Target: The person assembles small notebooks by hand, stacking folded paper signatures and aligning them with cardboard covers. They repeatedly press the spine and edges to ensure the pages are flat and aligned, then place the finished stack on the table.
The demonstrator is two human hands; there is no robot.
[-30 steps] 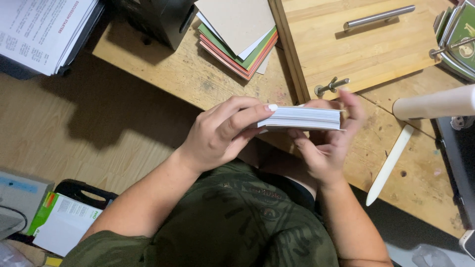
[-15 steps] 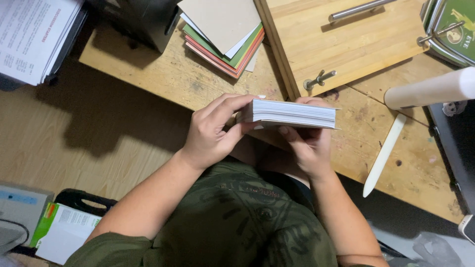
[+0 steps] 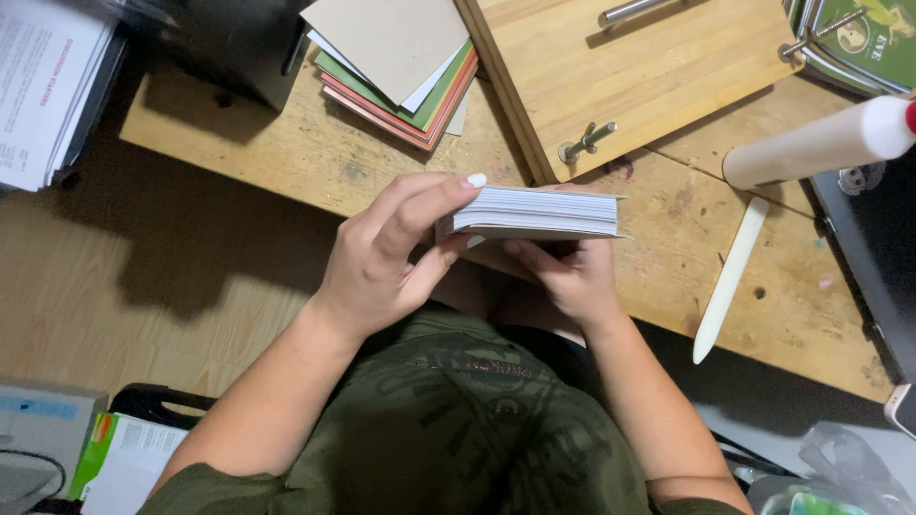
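Note:
A thick stack of white paper sheets [image 3: 539,212] is held flat above the near edge of a wooden workbench [image 3: 286,153]. My left hand [image 3: 386,253] grips the stack's left end, fingers on top and thumb underneath. My right hand [image 3: 571,277] supports the stack from below, mostly hidden under it. Both hands hold the stack in front of my chest.
A wooden board with metal bolt and bar [image 3: 630,76] lies on the bench behind the stack. Coloured card sheets [image 3: 401,67] lie at the back left. A white bone folder [image 3: 730,278] and a glue bottle [image 3: 821,143] lie to the right. Papers [image 3: 48,86] sit far left.
The stack and both hands have stayed together; my right hand has slid from the stack's side to underneath it. The view has shifted slightly.

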